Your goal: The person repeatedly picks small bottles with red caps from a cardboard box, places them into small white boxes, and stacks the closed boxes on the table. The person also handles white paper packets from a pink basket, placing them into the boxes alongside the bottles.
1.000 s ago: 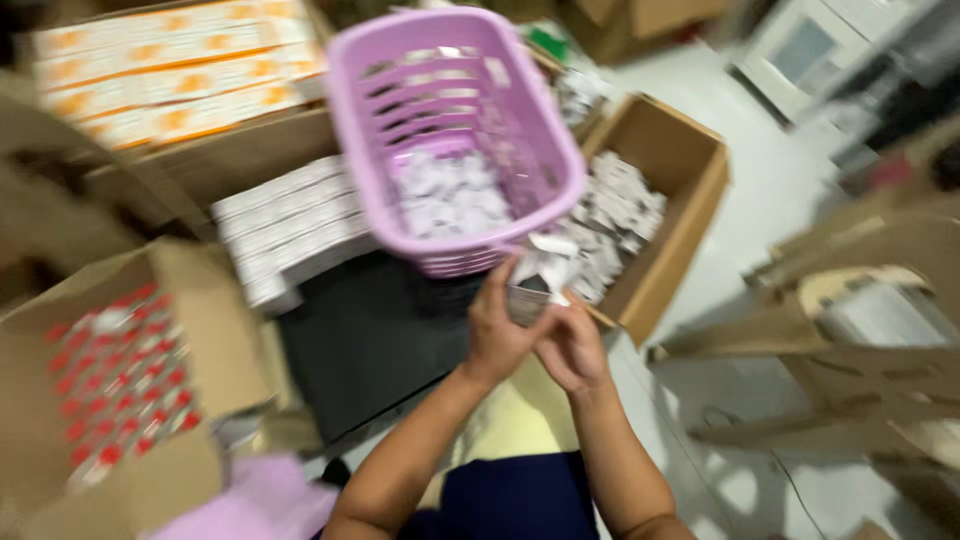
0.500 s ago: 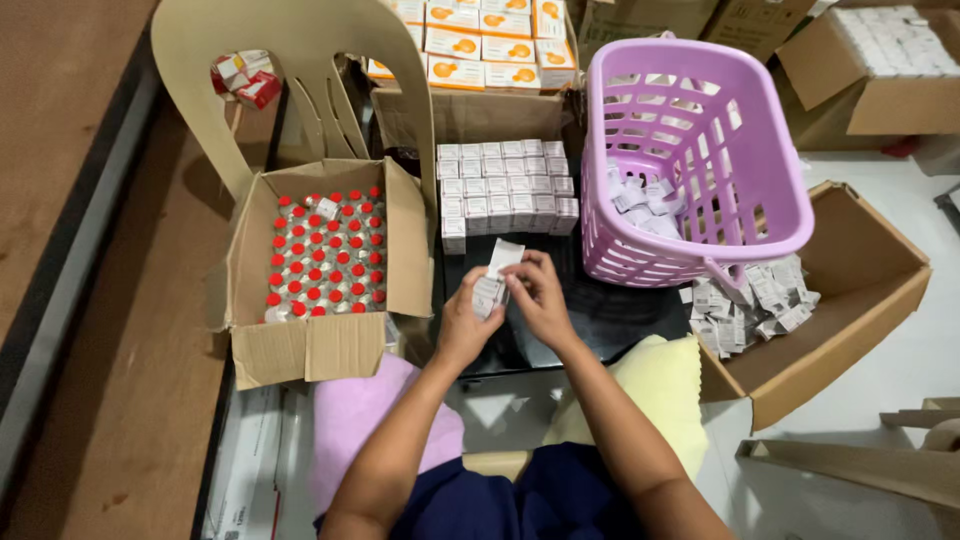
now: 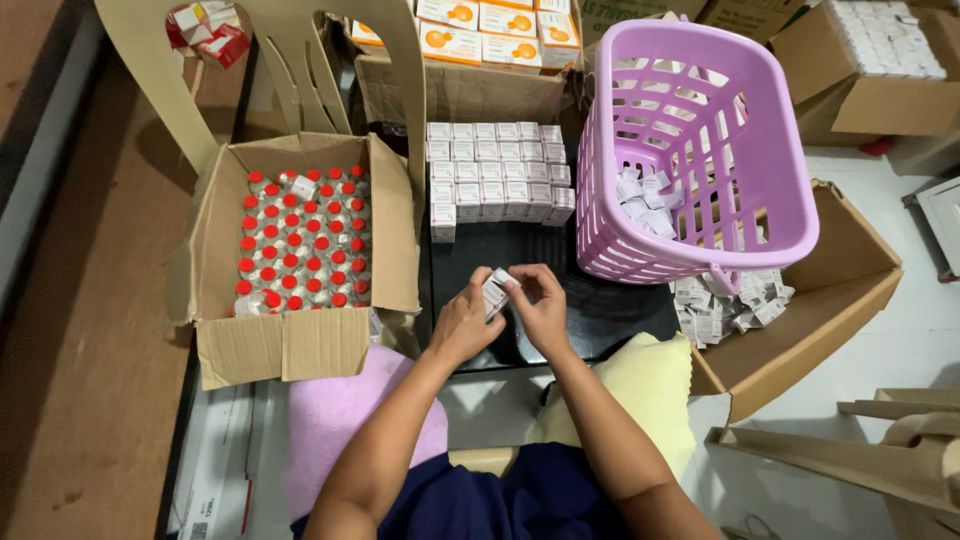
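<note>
1. Just below the middle of the frame I see a small white carton (image 3: 496, 291) pinched between both hands, held above the black tabletop (image 3: 600, 310).
2. My left hand (image 3: 462, 325) grips the carton from the left and below, fingers curled around its body. My right hand (image 3: 541, 305) meets it from the right, fingertips on the upper end where a flap seems to be. The two hands are together, both closed on the carton.
3. To do this step well, I judge the left hand should keep the body steady without crushing its walls, while the right fingertips work the flap squarely. Whether anything is already inside the carton I cannot tell.
4. Just above the hands, rows of finished white cartons (image 3: 495, 180) stand packed together on the tabletop.
5. At left centre, an open cardboard box (image 3: 300, 345) holds red-capped vials (image 3: 300, 240) in tight rows.
6. At upper right, a lilac plastic basket (image 3: 700, 60) contains folded paper leaflets (image 3: 640, 200); below it, more white folded pieces (image 3: 730, 305) lie in another cardboard box (image 3: 810, 330).
7. At the top edge are orange-printed boxes (image 3: 490, 25) behind a beige chair back (image 3: 270, 30).
</note>
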